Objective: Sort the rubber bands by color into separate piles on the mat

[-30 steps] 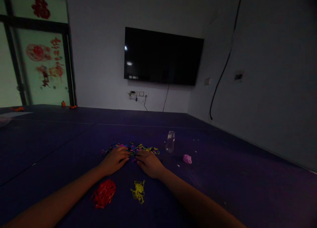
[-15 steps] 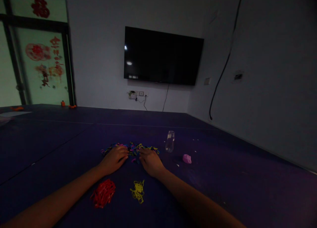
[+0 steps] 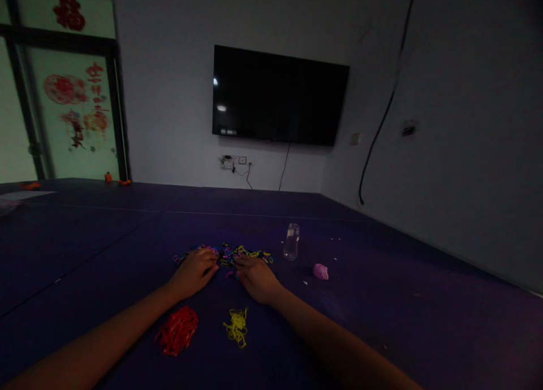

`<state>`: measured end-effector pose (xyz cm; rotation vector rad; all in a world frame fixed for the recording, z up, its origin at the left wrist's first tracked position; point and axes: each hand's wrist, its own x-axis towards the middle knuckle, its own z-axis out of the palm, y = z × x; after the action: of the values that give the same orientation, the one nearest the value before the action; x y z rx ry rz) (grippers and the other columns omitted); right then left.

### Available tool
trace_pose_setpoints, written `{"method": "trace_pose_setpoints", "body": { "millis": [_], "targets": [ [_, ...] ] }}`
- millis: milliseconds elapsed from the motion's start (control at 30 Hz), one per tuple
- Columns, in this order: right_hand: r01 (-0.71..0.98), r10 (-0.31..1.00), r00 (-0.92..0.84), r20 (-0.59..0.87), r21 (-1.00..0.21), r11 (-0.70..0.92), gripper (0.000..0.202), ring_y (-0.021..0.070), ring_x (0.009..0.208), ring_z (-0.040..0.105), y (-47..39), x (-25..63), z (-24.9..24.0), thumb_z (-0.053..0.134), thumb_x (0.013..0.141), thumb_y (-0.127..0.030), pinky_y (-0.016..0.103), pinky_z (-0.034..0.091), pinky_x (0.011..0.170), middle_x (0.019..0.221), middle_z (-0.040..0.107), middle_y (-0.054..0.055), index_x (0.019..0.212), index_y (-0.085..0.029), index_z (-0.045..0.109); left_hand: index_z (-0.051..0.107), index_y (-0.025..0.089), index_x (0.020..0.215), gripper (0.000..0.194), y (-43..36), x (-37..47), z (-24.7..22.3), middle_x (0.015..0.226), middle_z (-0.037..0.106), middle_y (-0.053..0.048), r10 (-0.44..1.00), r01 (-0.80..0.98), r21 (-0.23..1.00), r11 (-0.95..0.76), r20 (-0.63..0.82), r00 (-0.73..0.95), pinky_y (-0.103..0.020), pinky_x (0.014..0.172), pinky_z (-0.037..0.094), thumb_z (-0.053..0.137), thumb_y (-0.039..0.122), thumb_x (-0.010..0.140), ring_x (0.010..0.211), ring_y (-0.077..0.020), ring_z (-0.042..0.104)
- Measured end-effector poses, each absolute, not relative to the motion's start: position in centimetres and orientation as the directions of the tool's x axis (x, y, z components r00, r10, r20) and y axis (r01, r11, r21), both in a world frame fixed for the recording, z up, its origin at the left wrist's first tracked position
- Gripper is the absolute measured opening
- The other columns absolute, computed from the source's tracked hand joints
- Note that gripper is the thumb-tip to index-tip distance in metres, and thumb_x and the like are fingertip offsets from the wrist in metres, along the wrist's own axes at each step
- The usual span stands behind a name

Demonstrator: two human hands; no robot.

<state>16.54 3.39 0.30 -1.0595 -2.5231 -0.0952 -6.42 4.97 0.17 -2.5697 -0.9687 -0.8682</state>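
A loose heap of multicoloured rubber bands, in blue, yellow, pink and black, lies on the dark purple surface. My left hand rests at its left side, fingers bent over the bands and thumb held apart. On the right side, my right hand reaches onto the heap with its fingers stretched leftward. No band shows clearly in either hand; the fingertips are partly lost among the bands. Nearer to me, between my forearms, are a pile of red bands and a smaller pile of yellow bands.
Right of the heap stands a clear bottle, and beyond my right hand lies a crumpled pink lump. Small white scraps are scattered nearby. A television hangs on the far wall; a black cable runs down the right wall.
My right hand has shifted slightly left over the heap. My left hand has barely moved, and the red and yellow piles stay put.
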Motion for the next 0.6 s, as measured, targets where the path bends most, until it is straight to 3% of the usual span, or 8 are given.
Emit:
{"method": "trace_pose_setpoints", "body": {
  "millis": [100,333,600],
  "targets": [
    [0.712,0.684,-0.612,0.397,-0.098,0.695,0.031,0.0223,0.123,0.046,3.14,16.53,0.5,0.038,0.092,-0.021,0.036,0.037,0.102,0.124,0.06,0.01,0.107,-0.016,0.065,0.069,0.019,0.083,0.027,4.92,-6.4,0.2,0.097,0.069,-0.007,0.519,0.687,-0.031,-0.726,0.629,0.578,-0.043,0.09,0.044,0.044,0.024,0.09,0.097,-0.0222,0.059],
    [0.694,0.662,-0.644,0.383,-0.074,0.717,0.034,0.0234,0.125,0.043,3.02,16.49,0.42,0.039,0.094,-0.026,0.042,0.035,0.102,0.132,0.053,0.009,0.121,-0.019,0.058,0.064,0.022,0.108,0.026,4.93,-6.31,0.24,0.113,0.066,-0.006,0.493,0.583,0.006,-0.812,0.54,0.682,-0.043,0.098,0.04,0.044,0.024,0.091,0.112,-0.022,0.053],
    [0.662,0.63,-0.68,0.376,-0.055,0.747,0.034,0.0232,0.124,0.044,3.15,16.58,0.37,0.038,0.094,-0.026,0.04,0.035,0.103,0.129,0.056,0.01,0.12,-0.017,0.058,0.064,0.023,0.107,0.026,5.06,-6.39,-0.06,0.116,0.065,-0.005,0.504,0.567,0.043,-0.823,0.517,0.692,-0.043,0.099,0.039,0.043,0.022,0.092,0.116,-0.0216,0.051]
  ]
}}
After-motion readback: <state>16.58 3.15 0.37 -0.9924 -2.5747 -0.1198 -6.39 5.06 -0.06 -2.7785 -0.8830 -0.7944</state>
